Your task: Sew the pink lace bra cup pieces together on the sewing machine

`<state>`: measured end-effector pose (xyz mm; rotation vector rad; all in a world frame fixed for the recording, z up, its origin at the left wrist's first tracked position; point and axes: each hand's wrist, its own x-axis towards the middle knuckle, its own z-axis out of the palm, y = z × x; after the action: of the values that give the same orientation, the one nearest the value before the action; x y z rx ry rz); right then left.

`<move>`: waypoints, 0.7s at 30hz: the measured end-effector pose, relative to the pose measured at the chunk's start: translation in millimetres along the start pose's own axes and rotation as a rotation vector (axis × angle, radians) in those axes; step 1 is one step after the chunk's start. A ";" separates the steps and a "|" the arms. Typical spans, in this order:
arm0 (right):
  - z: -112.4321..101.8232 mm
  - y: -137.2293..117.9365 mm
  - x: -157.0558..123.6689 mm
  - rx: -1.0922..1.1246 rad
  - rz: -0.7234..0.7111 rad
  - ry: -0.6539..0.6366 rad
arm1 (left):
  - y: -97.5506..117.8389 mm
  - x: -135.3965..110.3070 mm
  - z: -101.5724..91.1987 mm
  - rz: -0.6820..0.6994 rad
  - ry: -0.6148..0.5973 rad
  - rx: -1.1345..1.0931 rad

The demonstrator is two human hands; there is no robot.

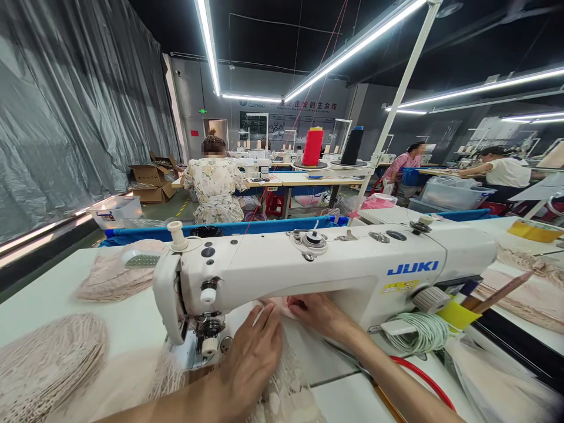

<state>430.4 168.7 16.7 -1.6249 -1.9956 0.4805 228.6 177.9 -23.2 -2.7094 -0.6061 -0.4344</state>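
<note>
Lace (282, 393) lies under the left hand (253, 352), which presses flat on it with fingers straight, clasping nothing. Just right of that palm, the right hand (319, 314) pinches a pink fold of the lace beneath the machine (335, 264). A stack (48, 364) sits far left.

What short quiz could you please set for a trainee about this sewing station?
1. True or false: the left hand lies flat, fingers extended, on the lace fabric.
2. Where does the red thread cone stand? A) left of the black cone; B) right of it; C) on the floor.
3. Fill in: the right hand grips the fabric beneath the sewing machine lettered ___.
Key: 1 true; 2 A; 3 JUKI.
</note>
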 end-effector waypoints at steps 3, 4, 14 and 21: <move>0.5 -1.2 -1.0 -0.002 0.006 0.001 | 2.2 1.2 -3.9 0.021 0.060 -0.012; 0.8 -1.4 -1.4 -0.003 0.008 0.000 | 1.9 1.3 -4.2 0.031 0.074 -0.011; 6.1 2.5 -1.1 -0.058 0.025 0.015 | -2.0 -0.2 14.3 0.053 0.027 0.033; 3.4 -1.4 -1.4 -0.080 0.021 0.015 | 1.7 -1.7 9.9 0.029 -0.002 0.002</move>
<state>427.5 167.2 14.6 -1.6945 -2.0117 0.3994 230.0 179.6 -33.2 -2.7138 -0.5667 -0.4238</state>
